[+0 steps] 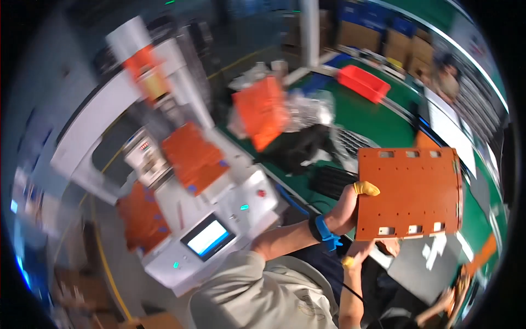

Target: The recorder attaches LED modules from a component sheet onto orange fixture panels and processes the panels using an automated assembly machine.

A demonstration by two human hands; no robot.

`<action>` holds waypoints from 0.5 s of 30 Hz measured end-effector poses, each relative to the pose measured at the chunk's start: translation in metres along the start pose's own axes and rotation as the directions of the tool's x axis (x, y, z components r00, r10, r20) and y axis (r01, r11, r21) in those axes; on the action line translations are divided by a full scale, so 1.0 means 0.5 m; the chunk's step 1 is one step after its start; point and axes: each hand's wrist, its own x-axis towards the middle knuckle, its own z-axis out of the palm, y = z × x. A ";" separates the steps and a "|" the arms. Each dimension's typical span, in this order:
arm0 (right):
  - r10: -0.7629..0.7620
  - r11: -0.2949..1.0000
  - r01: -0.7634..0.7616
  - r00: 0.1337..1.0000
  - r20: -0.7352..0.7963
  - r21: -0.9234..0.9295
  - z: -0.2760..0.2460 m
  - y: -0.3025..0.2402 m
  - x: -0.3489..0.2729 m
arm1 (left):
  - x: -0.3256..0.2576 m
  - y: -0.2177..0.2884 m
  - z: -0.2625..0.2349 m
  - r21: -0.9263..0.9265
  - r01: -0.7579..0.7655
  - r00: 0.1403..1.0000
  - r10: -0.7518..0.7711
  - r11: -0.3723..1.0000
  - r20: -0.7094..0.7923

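My left hand [344, 211], with a yellow finger cot on the thumb and a blue strap at the wrist, grips the left edge of a flat orange-brown panel [408, 194]. Rectangular cut-outs and small holes line the panel's upper and lower edges. Below it, my right hand [360, 253] is at the lower edge, also wearing a yellow finger cot. Some fingers there are hidden behind the panel. Both hands hold it raised over the green workbench [394, 123].
At left stands a white machine [249, 205] with a small screen [208, 237] and orange-brown plates [192, 156]. A red bin [363, 83], a black keyboard [331, 182] and clear plastic wrap [312, 109] lie on the bench. A co-worker's hands [446, 300] are at lower right.
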 end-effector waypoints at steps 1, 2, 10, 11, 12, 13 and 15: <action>-0.061 0.998 0.060 0.990 -0.124 -0.015 -0.005 0.016 -0.009 | 0.005 -0.012 0.041 0.024 0.097 0.995 -0.096 0.995 -0.015; -0.024 0.990 0.004 0.990 -0.141 -0.139 0.023 -0.030 0.035 | 0.002 -0.015 0.069 0.017 0.198 0.979 -0.199 0.980 0.043; 0.171 0.981 -0.032 0.617 -0.768 0.193 0.002 -0.167 0.036 | 0.031 -0.231 0.063 -0.016 0.563 0.826 -0.561 0.826 0.055; 0.186 0.979 -0.039 0.561 -0.807 0.199 -0.011 -0.180 0.032 | 0.034 -0.255 0.065 0.001 0.608 0.792 -0.607 0.794 0.072; 0.168 0.982 -0.010 0.508 -0.845 0.189 -0.034 -0.181 0.012 | 0.036 -0.279 0.070 -0.006 0.662 0.747 -0.658 0.750 0.094; 0.138 0.988 -0.012 0.497 -0.857 0.153 -0.054 -0.188 0.002 | 0.039 -0.294 0.067 -0.015 0.695 0.715 -0.690 0.718 0.109; 0.060 0.995 0.033 0.529 -0.847 0.090 -0.097 -0.197 -0.024 | 0.041 -0.339 0.044 -0.025 0.739 0.669 -0.731 0.673 0.131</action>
